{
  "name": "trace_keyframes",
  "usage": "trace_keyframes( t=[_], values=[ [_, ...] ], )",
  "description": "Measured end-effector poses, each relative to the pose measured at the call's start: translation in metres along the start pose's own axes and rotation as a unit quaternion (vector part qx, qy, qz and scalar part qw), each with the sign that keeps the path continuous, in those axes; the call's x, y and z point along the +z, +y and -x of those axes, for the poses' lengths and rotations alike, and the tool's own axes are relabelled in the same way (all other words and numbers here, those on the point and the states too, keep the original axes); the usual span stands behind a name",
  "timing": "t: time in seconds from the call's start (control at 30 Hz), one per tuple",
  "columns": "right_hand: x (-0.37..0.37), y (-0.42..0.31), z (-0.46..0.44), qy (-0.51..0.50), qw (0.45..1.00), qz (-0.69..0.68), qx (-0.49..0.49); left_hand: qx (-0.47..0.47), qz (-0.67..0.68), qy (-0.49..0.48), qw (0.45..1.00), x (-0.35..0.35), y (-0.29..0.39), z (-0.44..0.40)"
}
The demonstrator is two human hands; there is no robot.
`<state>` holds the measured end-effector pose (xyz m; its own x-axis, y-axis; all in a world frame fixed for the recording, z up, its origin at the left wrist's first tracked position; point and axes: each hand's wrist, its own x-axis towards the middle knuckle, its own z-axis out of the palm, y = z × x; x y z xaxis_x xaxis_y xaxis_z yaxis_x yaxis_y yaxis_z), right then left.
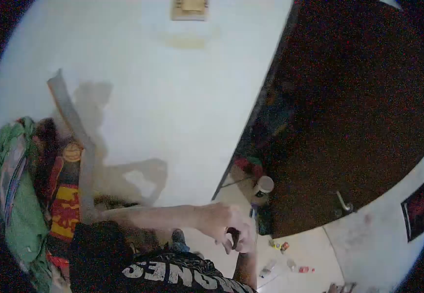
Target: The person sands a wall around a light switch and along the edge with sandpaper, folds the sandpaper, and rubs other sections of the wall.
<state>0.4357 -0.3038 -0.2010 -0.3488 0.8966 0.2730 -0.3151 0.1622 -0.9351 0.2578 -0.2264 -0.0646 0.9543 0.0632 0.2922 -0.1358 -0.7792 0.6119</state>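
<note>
My left arm reaches across from the left, and my left hand [218, 219] is bent with its fingers curled. Directly beside it my right hand [244, 238] comes up from below on a shaded forearm, its fingers close against the left hand's. Between the two hands shows a small dark curved thing [234, 236], too blurred to name. Both hands are in front of my black shirt [173, 273] with white lettering. Some fingertips are hidden where the hands overlap.
A dark brown door [339, 107] with a metal handle [343, 202] fills the right side. A white cup [265, 184] stands near its edge. Green clothing [24, 190] hangs at left, beside a red-and-yellow cloth [65, 212]. Several small items, one a red can [304, 269], lie lower right.
</note>
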Motion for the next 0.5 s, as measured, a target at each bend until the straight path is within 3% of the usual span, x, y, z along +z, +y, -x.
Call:
trace_keyframes(
  t=[0.1, 0.13, 0.2, 0.23, 0.3, 0.4, 0.5],
  values=[
    [0.014, -0.019, -0.054, 0.035, 0.995, 0.053, -0.08, 0.068, -0.075, 0.143, 0.985, -0.038, -0.015, 0.009],
    [0.019, -0.025, -0.069, 0.019, 0.994, 0.017, -0.11, 0.001, -0.019, 0.094, 0.995, -0.054, -0.012, 0.016],
    [0.015, -0.018, -0.087, 0.031, 0.982, 0.145, -0.118, 0.01, -0.065, 0.217, 0.974, -0.076, -0.005, 0.031],
    [0.016, -0.018, -0.093, 0.04, 0.969, 0.21, -0.122, 0.018, -0.087, 0.275, 0.957, -0.085, -0.001, 0.037],
    [0.03, -0.024, -0.106, 0.126, 0.981, 0.143, -0.02, 0.004, -0.128, 0.372, 0.919, -0.106, -0.001, 0.057],
    [0.034, -0.043, -0.134, 0.077, 0.963, 0.232, -0.11, -0.038, -0.14, 0.511, 0.848, -0.128, 0.0, 0.099],
    [0.038, -0.045, -0.153, 0.124, 0.963, 0.107, -0.213, -0.072, -0.114, 0.645, 0.752, -0.142, -0.002, 0.13]
  ],
)
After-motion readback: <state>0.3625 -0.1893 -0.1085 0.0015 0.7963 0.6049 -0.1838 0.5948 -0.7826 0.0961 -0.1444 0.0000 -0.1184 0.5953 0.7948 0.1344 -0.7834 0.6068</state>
